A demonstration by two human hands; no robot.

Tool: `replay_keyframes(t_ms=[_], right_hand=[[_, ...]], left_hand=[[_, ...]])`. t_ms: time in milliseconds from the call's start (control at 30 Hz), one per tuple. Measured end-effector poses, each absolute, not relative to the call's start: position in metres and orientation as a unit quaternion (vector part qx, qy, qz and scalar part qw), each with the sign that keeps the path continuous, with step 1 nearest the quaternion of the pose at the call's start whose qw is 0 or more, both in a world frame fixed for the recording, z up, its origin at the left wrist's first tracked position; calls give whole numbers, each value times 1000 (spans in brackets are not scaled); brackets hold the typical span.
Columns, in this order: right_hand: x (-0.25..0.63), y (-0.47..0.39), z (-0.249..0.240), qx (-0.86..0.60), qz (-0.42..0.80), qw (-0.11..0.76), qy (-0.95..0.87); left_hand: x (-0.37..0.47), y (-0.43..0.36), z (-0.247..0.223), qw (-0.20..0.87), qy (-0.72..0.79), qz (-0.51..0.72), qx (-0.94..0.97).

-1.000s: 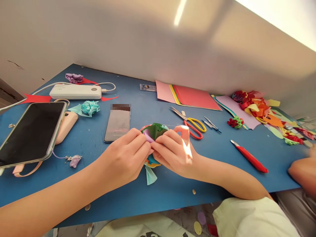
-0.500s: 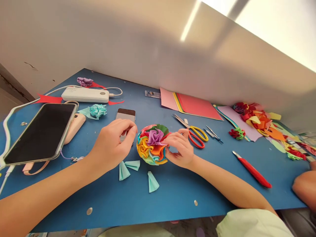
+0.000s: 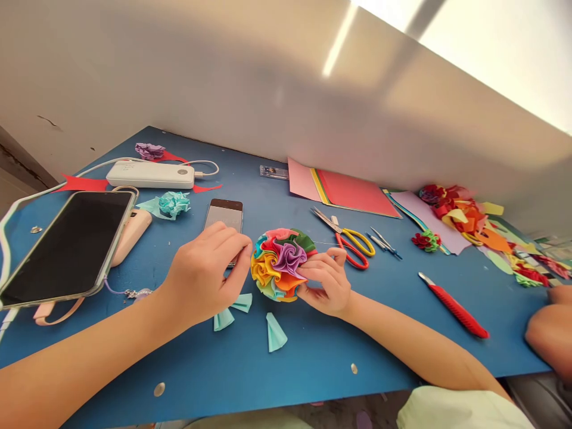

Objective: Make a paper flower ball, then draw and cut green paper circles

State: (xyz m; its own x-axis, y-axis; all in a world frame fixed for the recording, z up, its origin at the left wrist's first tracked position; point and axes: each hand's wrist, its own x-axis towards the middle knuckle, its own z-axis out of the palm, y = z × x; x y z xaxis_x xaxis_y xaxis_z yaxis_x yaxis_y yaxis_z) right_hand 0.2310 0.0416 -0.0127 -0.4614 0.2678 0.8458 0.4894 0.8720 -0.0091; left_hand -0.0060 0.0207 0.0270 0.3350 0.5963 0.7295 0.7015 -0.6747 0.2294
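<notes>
A many-coloured paper flower ball with purple, yellow, orange and green swirls is gripped at its right side by my right hand, thumb and fingers pressed on it. Just left of the ball is my left hand, thumb and forefinger pinched together; whatever they hold is too small to make out. From the ball's upper right a thin thread-like line runs toward the scissors. Pale blue folded paper pieces lie on the table below the hands. A small phone sits partly hidden behind my left hand.
Scissors, slim metal tools and a red craft knife lie to the right. Coloured paper sheets are at the back. At left are a large phone and a white power bank. Another person's arm rests at far right.
My left fingers have come closer to the ball's left edge. The ball is turned slightly and sits a little further right, still in my right hand. The view has shifted slightly.
</notes>
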Motion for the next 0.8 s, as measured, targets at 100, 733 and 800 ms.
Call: replay_keyframes(t_ms=[100,733,800], right_hand=[[231,41,-13,-219,-117,463,-851],[230,40,-15,-211,-116,471,-849],[229,40,-15,-223,-104,480,-842]], left_hand=[[-6,21,27,78,-394,-412,-818],[-5,20,25,108,-373,-409,-826],[-4,20,26,77,-387,-412,-821]])
